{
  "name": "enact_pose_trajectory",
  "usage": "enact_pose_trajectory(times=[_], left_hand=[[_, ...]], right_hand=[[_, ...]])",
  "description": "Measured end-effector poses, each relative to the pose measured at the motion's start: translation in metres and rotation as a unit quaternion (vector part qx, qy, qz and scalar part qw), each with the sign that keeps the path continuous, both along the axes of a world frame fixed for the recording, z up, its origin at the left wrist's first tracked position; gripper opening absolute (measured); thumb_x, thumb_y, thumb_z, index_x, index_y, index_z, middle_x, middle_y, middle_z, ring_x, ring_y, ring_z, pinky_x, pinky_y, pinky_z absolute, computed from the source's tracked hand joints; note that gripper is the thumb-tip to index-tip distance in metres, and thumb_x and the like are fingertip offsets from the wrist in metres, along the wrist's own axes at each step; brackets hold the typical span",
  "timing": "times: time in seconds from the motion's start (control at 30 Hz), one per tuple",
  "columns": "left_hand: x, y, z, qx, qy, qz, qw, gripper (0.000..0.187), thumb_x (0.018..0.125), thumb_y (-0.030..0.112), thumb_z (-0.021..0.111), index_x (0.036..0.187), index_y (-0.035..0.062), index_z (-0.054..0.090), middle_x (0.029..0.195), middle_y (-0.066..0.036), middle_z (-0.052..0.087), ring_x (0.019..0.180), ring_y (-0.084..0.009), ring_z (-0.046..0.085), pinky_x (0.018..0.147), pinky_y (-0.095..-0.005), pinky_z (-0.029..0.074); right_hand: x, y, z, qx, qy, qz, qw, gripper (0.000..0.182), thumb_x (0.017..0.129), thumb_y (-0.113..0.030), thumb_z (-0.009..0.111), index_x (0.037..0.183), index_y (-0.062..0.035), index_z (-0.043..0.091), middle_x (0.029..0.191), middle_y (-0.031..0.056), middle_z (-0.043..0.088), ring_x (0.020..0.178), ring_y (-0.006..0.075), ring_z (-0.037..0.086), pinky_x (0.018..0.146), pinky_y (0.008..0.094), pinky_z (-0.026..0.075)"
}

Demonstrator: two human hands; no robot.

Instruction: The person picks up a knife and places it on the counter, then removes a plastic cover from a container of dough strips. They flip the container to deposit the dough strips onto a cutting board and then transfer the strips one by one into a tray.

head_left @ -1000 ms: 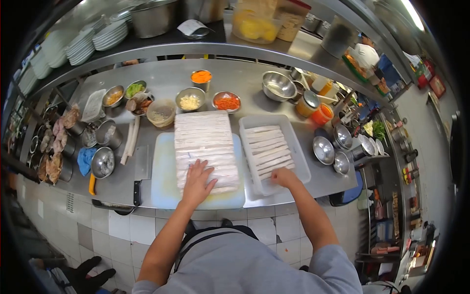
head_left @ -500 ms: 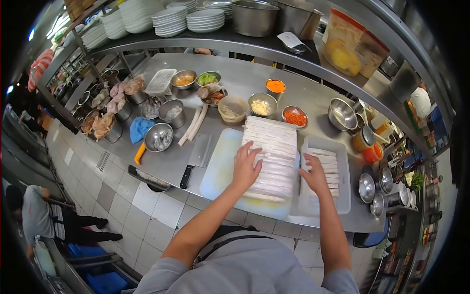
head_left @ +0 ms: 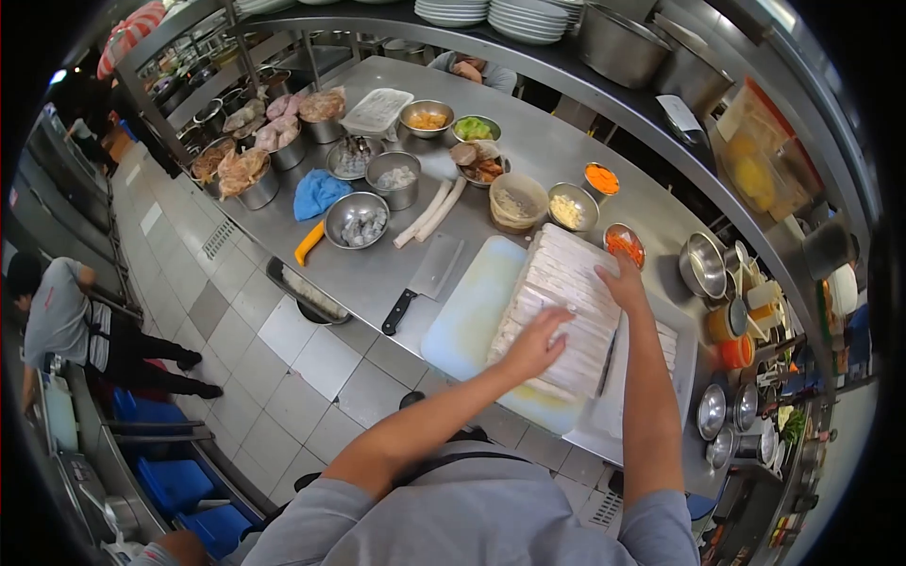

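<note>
A slab of long white strips [head_left: 557,292], laid side by side, covers much of the pale cutting board [head_left: 464,307]. My left hand [head_left: 536,347] is over the near half of the strips, its fingers apart and nothing held. At the far right edge of the slab, my right hand [head_left: 623,283] has its thumb out over the strips and its fingers stretched toward a bowl of shredded carrot [head_left: 630,253]. To the right, partly behind my right forearm, a plastic container [head_left: 687,354] holds more white strips.
A cleaver [head_left: 425,283] lies left of the board, near two loose white sticks [head_left: 429,215]. Bowls of chopped ingredients, including chopped garlic [head_left: 568,209], line the far side. A steel shelf [head_left: 396,21] overhangs the counter. Another person [head_left: 66,297] stands at the left.
My right hand has moved from the container to the far right edge of the strips. My left hand has shifted toward the near half. The view has turned, so the counter appears more slanted.
</note>
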State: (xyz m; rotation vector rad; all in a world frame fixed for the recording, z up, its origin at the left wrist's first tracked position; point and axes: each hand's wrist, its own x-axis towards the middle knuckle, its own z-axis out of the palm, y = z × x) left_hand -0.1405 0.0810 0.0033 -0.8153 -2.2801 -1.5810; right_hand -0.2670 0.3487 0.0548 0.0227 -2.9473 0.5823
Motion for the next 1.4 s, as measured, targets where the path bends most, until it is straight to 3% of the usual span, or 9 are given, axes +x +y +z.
enact_pose_trajectory(times=[0.1, 0.17, 0.47, 0.63, 0.8, 0.9, 0.97, 1.07, 1.4], left_hand=[[0.019, 0.004, 0.007, 0.167, -0.342, -0.193, 0.905, 0.064, 0.103, 0.012, 0.064, 0.161, 0.0119, 0.038, 0.172, -0.015, 0.027, 0.148, -0.0341, 0.045, 0.115, -0.0496, 0.044], [0.012, -0.001, 0.007, 0.387, -0.522, -0.209, 0.731, 0.082, 0.107, 0.016, 0.060, 0.171, 0.0177, 0.010, 0.175, -0.011, 0.021, 0.149, -0.0318, 0.044, 0.115, -0.0483, 0.045], [-0.002, -0.016, 0.005, 0.469, -0.561, -0.267, 0.627, 0.094, 0.110, 0.031, 0.057, 0.170, 0.0177, -0.015, 0.178, -0.006, 0.015, 0.157, -0.0336, 0.032, 0.120, -0.0538, 0.040], [-0.004, -0.018, 0.006, 0.465, -0.557, -0.280, 0.628, 0.096, 0.110, 0.035, 0.058, 0.169, 0.0184, -0.016, 0.178, -0.006, 0.014, 0.157, -0.0335, 0.032, 0.121, -0.0551, 0.039], [0.000, -0.012, 0.011, 0.462, -0.569, -0.249, 0.633, 0.087, 0.109, 0.034, 0.061, 0.172, 0.0167, 0.004, 0.176, -0.006, 0.021, 0.154, -0.0308, 0.036, 0.116, -0.0504, 0.045], [-0.007, -0.005, -0.004, 0.310, -0.474, -0.160, 0.808, 0.073, 0.102, 0.024, 0.071, 0.164, 0.0128, 0.034, 0.170, -0.013, 0.032, 0.149, -0.0341, 0.043, 0.115, -0.0488, 0.046], [-0.018, -0.012, 0.011, 0.047, -0.135, -0.004, 0.990, 0.067, 0.091, 0.017, 0.080, 0.152, 0.0086, 0.051, 0.162, -0.022, 0.041, 0.141, -0.0409, 0.050, 0.117, -0.0457, 0.044], [-0.043, -0.007, 0.029, -0.142, -0.031, 0.146, 0.979, 0.087, 0.084, 0.019, 0.085, 0.159, 0.0062, 0.042, 0.161, -0.027, 0.040, 0.143, -0.0431, 0.048, 0.119, -0.0419, 0.042], [-0.092, -0.017, 0.036, -0.199, -0.207, 0.056, 0.956, 0.101, 0.077, 0.027, 0.091, 0.161, 0.0039, 0.039, 0.150, -0.022, 0.051, 0.136, -0.0383, 0.054, 0.111, -0.0410, 0.047]], right_hand=[[-0.019, 0.006, -0.015, -0.023, -0.035, 0.033, 0.999, 0.090, 0.091, -0.056, 0.075, 0.150, 0.0070, 0.051, 0.153, 0.0292, 0.053, 0.146, 0.0424, 0.047, 0.123, 0.0457, 0.035], [-0.029, 0.002, -0.013, -0.005, -0.050, 0.025, 0.998, 0.088, 0.091, -0.056, 0.076, 0.148, 0.0069, 0.054, 0.150, 0.0290, 0.056, 0.144, 0.0418, 0.050, 0.122, 0.0451, 0.037], [-0.052, 0.017, -0.011, 0.052, -0.097, 0.032, 0.993, 0.092, 0.081, -0.062, 0.083, 0.139, 0.0057, 0.062, 0.140, 0.0274, 0.065, 0.132, 0.0397, 0.062, 0.114, 0.0454, 0.046], [-0.056, 0.018, -0.005, 0.022, -0.126, 0.030, 0.991, 0.099, 0.077, -0.066, 0.085, 0.141, 0.0052, 0.062, 0.139, 0.0276, 0.065, 0.134, 0.0390, 0.061, 0.114, 0.0457, 0.046], [-0.008, -0.012, 0.011, 0.155, -0.111, 0.142, 0.971, 0.120, 0.068, -0.059, 0.093, 0.159, 0.0015, 0.041, 0.167, 0.0290, 0.034, 0.155, 0.0443, 0.033, 0.125, 0.0454, 0.033], [0.054, -0.020, 0.008, 0.141, -0.126, 0.109, 0.976, 0.129, 0.063, -0.052, 0.097, 0.164, -0.0029, 0.034, 0.172, 0.0291, 0.019, 0.158, 0.0458, 0.024, 0.126, 0.0457, 0.032], [0.074, -0.005, -0.018, 0.042, -0.070, 0.062, 0.995, 0.129, 0.061, -0.047, 0.099, 0.164, -0.0032, 0.033, 0.172, 0.0299, 0.018, 0.159, 0.0452, 0.023, 0.126, 0.0456, 0.032], [0.084, 0.003, -0.039, -0.083, 0.024, -0.003, 0.996, 0.130, 0.059, -0.033, 0.103, 0.163, -0.0003, 0.033, 0.166, 0.0334, 0.029, 0.156, 0.0434, 0.032, 0.125, 0.0446, 0.035], [0.099, 0.016, -0.036, -0.245, -0.025, 0.018, 0.969, 0.113, 0.076, -0.012, 0.091, 0.165, 0.0047, 0.024, 0.160, 0.0298, 0.046, 0.146, 0.0354, 0.049, 0.122, 0.0365, 0.037]])
